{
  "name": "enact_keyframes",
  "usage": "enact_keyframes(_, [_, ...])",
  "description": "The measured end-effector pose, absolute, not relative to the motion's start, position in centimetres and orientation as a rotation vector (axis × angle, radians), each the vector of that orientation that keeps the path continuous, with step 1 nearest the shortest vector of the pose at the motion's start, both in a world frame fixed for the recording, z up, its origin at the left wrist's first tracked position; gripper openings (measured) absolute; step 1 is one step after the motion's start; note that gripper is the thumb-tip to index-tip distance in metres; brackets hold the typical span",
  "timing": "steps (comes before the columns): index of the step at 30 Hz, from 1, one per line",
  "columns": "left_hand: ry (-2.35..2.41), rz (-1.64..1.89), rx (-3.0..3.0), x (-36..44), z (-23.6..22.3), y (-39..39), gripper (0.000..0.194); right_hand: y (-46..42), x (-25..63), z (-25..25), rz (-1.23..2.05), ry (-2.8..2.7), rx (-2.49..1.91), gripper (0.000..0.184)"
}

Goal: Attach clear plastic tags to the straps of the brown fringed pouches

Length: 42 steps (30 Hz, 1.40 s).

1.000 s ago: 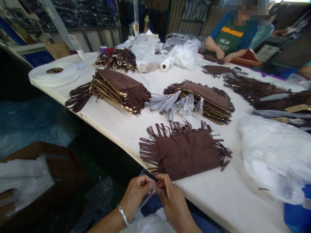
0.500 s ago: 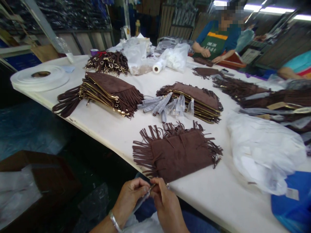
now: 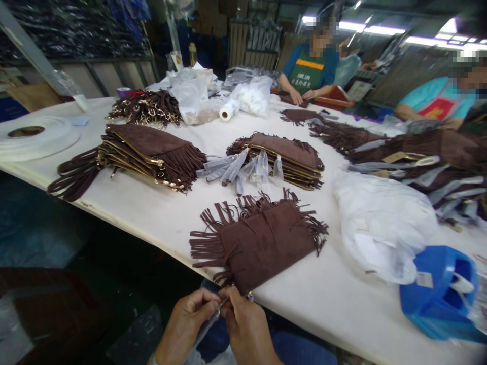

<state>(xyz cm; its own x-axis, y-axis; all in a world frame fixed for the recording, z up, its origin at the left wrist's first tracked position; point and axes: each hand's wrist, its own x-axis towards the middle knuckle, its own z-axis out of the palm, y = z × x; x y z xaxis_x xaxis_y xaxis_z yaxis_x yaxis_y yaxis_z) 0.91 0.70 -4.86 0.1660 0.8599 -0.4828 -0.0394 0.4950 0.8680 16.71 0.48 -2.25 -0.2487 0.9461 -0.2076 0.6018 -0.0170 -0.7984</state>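
My left hand (image 3: 186, 324) and my right hand (image 3: 243, 327) meet just below the near edge of the white table (image 3: 312, 299). Both pinch a small clear plastic sleeve with a thin metal piece (image 3: 216, 312) between the fingertips. A brown suede fringed pouch (image 3: 258, 235) lies flat on the table directly beyond my hands, not touched by them. Loose clear plastic sleeves (image 3: 239, 167) lie behind it.
Two stacks of brown fringed pouches (image 3: 144, 154) (image 3: 285, 157) sit mid-table. White plastic bags (image 3: 380, 223) and a blue bag (image 3: 441, 294) lie right. A white tape roll (image 3: 34, 134) sits far left. Two other people (image 3: 310, 66) (image 3: 441, 101) work at the far side.
The view has swung to the right and lowered, so everything has slid left in the picture. My hands keep the same pinched hold near the table edge; the pouch has not moved.
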Motion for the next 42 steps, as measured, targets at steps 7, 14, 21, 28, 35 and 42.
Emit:
enact_keyframes(7, [1.285,0.736,0.815,1.1,-3.0,0.7,0.019,0.1,17.0,-2.5,1.017,-2.061,-1.597,0.018])
enact_keyframes(14, [1.254,0.743,0.7,1.3,-2.4,0.5,0.023,-0.5,16.9,-3.5,0.764,-2.23,-1.548,0.013])
enact_keyframes(21, [1.297,0.77,0.638,2.0,-2.7,-0.4,0.022,-1.1,16.8,-5.3,0.412,-2.381,-1.474,0.017])
enact_keyframes(28, [1.463,0.797,0.911,2.5,-2.8,-0.4,0.014,-1.8,17.3,-6.0,0.543,-2.208,-1.482,0.025])
enact_keyframes(35, [1.573,0.753,1.119,2.5,-2.9,-1.2,0.018,-4.3,16.5,-6.5,1.406,-1.175,-1.49,0.03])
enact_keyframes(42, [1.595,0.728,1.475,2.5,-2.4,-1.6,0.02,-1.7,14.0,-6.0,1.733,-0.554,-1.395,0.047])
